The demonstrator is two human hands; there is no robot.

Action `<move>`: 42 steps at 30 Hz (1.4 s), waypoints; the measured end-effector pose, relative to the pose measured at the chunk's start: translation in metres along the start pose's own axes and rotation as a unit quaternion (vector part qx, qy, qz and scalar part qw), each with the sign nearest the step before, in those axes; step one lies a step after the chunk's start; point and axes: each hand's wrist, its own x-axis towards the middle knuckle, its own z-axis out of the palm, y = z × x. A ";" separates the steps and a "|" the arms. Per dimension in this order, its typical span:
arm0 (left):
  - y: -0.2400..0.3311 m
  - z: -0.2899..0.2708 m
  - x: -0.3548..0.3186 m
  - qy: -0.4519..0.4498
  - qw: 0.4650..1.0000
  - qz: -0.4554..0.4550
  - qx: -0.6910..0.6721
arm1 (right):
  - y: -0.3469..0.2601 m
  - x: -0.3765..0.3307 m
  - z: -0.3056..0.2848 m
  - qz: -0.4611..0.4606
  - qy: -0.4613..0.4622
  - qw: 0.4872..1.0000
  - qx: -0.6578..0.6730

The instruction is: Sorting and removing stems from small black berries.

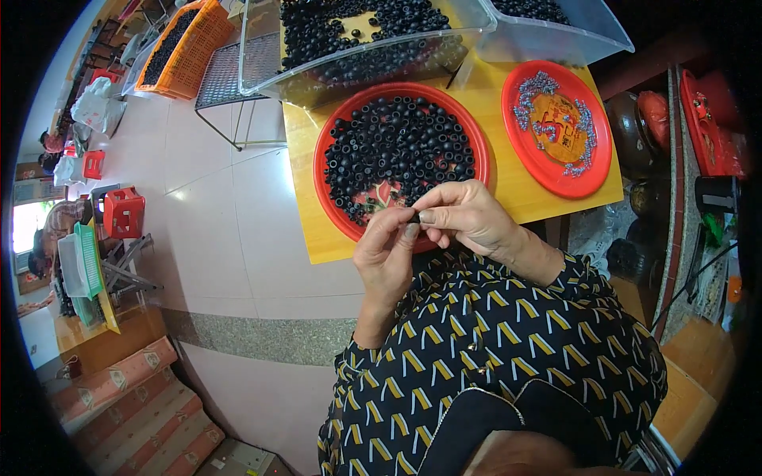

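Over the near edge of a round red tray (320, 178), my left hand (386, 250) and my right hand (480, 222) meet fingertip to fingertip. Both pinch one small black hollow piece (414, 216), mostly hidden by the fingers. Many similar black ring-like pieces (397, 139) are heaped in the tray, with its patterned bottom showing near my hands. To the right, a red plate (583, 187) holds tiny silvery-blue parts (586, 131) scattered around a printed orange-yellow middle. What those parts are is too small to tell.
Both trays stand on a yellow table (304, 230). Behind them are a clear plastic bin (365, 59) of black pieces and a second clear bin (556, 44). At left are an orange crate (186, 55), a metal-framed stand (230, 75) and a red stool (124, 213). Shelving (675, 182) borders the right.
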 end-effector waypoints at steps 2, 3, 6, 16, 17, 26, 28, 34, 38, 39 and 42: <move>-0.002 0.000 -0.001 0.001 1.000 -0.019 -0.009 | -0.002 0.000 0.001 -0.010 0.021 0.999 -0.042; -0.002 0.000 -0.002 0.010 0.999 -0.031 -0.017 | -0.003 -0.001 0.002 -0.020 0.041 0.995 -0.084; -0.003 0.000 -0.002 0.012 1.000 -0.018 -0.016 | -0.005 -0.001 0.003 -0.035 0.042 0.989 -0.134; -0.003 -0.009 -0.001 -0.049 0.929 -0.158 -0.331 | -0.024 -0.006 0.004 -0.016 0.011 0.987 -0.161; -0.002 -0.008 -0.001 -0.049 0.929 -0.158 -0.331 | -0.022 -0.006 0.004 -0.011 0.001 0.992 -0.130; -0.005 -0.007 -0.005 -0.027 0.923 -0.162 -0.347 | -0.016 -0.007 0.006 -0.001 -0.015 0.996 -0.090; -0.007 -0.008 -0.005 -0.035 0.932 -0.159 -0.323 | -0.015 -0.007 0.005 0.002 -0.012 0.996 -0.091; -0.006 -0.009 -0.005 -0.041 0.954 -0.124 -0.271 | -0.016 -0.009 0.008 -0.024 -0.010 0.988 -0.152; -0.003 -0.010 -0.006 -0.039 0.970 -0.127 -0.203 | -0.015 -0.008 0.005 -0.030 -0.023 0.976 -0.215; -0.003 -0.010 -0.007 -0.040 0.976 -0.117 -0.178 | -0.014 -0.007 0.003 -0.029 -0.031 0.977 -0.210; -0.003 -0.009 -0.005 -0.047 0.991 -0.068 -0.104 | -0.016 -0.005 0.000 0.001 -0.059 0.987 -0.147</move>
